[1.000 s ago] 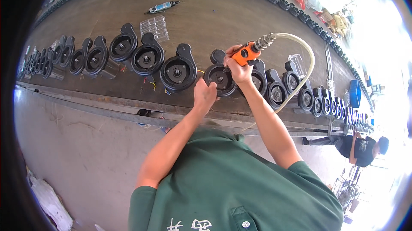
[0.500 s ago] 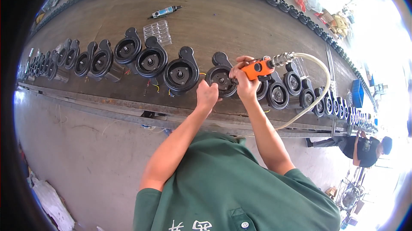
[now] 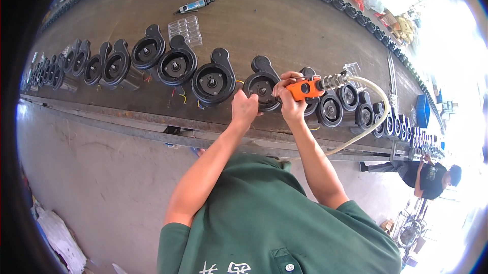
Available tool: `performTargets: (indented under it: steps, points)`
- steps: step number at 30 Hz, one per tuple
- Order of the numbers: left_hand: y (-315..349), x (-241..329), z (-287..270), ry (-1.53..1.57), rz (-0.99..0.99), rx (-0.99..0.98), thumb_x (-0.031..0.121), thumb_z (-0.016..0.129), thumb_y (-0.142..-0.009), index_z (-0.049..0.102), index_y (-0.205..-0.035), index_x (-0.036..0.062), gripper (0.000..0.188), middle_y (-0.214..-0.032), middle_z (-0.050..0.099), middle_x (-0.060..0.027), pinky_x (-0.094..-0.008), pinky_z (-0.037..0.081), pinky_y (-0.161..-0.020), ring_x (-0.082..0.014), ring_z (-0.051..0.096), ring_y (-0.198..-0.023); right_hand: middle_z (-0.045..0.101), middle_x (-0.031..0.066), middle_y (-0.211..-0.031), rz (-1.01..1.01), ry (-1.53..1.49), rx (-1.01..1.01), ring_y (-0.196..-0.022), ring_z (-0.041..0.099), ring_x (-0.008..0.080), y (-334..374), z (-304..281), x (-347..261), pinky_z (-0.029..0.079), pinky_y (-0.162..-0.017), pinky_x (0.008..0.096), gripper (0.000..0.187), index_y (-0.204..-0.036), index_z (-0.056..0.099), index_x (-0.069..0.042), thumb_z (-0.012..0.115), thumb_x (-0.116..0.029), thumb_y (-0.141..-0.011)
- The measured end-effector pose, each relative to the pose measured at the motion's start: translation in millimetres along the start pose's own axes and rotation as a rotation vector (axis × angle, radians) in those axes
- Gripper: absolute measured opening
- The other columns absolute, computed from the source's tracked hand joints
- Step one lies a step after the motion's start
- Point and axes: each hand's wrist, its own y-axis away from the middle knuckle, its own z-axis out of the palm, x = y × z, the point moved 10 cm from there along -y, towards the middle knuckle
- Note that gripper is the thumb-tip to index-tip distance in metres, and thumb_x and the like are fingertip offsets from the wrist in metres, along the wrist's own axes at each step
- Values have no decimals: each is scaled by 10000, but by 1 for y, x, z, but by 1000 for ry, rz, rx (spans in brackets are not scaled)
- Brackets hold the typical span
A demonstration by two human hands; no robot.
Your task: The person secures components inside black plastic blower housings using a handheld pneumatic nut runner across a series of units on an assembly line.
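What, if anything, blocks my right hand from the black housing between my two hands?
Nothing visible: your right hand, holding the orange tool, overlaps the right rim of the black housing in this view. Your left hand is at the housing's lower left, not between them.

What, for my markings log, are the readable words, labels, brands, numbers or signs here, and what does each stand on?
Green shirt: white characters at the picture's lower edge, partly cut off; not copied out here.
Co-worker's dark shirt: pale print, too small and blurred to read.
Blue and silver tool: any marking is too small to read.
Orange tool and the black round housing beside it: no readable lettering.
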Motion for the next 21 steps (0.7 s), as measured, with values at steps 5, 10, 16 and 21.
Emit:
performTargets:
  steps: [5, 10, 16, 21]
  points:
    - [1, -3, 3, -6, -22, -9, 80, 551, -906, 585, -1152, -76, 293, -1033, 687, -159, -363, 649, -582, -223, 721, -827, 575, 50, -782, -12, 153, -64, -717, 576, 131, 5, -1, 12, 509, -704, 292, 252, -1083, 529, 3, 550, 68, -841]
    - [-1, -5, 11, 42, -10, -61, 71, 504, -897, 586, -1178, -51, 317, -1045, 683, -143, -383, 656, -637, -222, 717, -837, 690, 61, -910, -29, 133, 18, -759, 629, 94, -5, 3, 2, 517, -698, 259, 181, -959, 645, 18, 677, 21, -781]
    - [7, 4, 6, 72, -40, -97, 122, 568, -977, 542, -1233, 3, 284, -1156, 644, -127, -374, 644, -688, -227, 702, -910, 685, 45, -870, -87, 36, 84, -717, 604, 84, 1, 1, -53, 492, -662, 254, 219, -1036, 649, 20, 659, 39, -818]
    - [94, 90, 15, -793, 849, 252, 115, 701, -910, 456, -1383, -5, 546, -1193, 603, -157, -433, 505, -951, -323, 585, -1113, 618, 53, -833, -154, 107, 285, -749, 591, 139, 22, -76, -101, 513, -751, 314, 325, -1233, 520, 20, 607, 10, -920]
